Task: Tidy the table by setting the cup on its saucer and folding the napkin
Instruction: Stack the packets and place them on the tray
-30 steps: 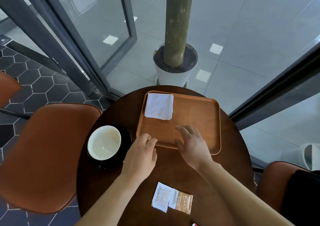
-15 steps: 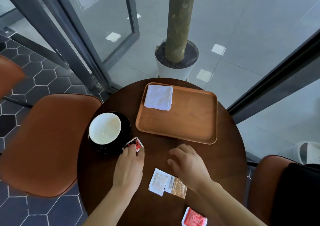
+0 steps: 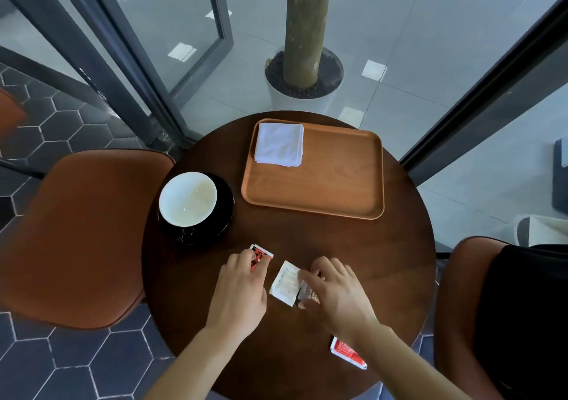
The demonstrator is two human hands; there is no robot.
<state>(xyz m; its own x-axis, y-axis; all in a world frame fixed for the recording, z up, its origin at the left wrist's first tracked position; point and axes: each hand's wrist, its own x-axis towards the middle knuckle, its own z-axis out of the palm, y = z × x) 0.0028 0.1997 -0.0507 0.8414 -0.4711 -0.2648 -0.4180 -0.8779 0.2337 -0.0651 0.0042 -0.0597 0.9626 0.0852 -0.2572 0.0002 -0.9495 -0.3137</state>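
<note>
Spanning most of the view: round dark-brown wooden table (image 3: 353,246), flanked by rust-orange moulded chairs to the left and lower right. Next in size, rectangular light-wood tray (image 3: 322,184) on the far half, long axis running left to right, bare apart from folded white cloth napkin (image 3: 279,148) squared into its far-left corner, already looking folded. Left of the tray and just beside it, white round cup (image 3: 187,198) seated on glossy black saucer (image 3: 224,215), emptied to a pale film inside; handle not discernible. Both named jobs therefore appear done, leaving only loose litter on the near half. Left hand (image 3: 239,292) resting palm-down, fingers curled together and pinching small red-and-white sachet (image 3: 261,253) at the fingertips. Right hand (image 3: 335,295) lying palm-down with fingers loosely spread over a brownish sachet, mostly hidden, fingertips touching the edge of flat white paper sachet (image 3: 287,283); whether anything is gripped cannot be told. Second red packet (image 3: 347,353) near the table's front edge, partly under the right forearm. Key relation: white sachet between the two hands, long axis angled away and slightly leftward, closer to the right fingertips; cup and saucer well away to the far left, nearer the left hand; tray straight ahead of both, likely the place for gathered scraps.
</note>
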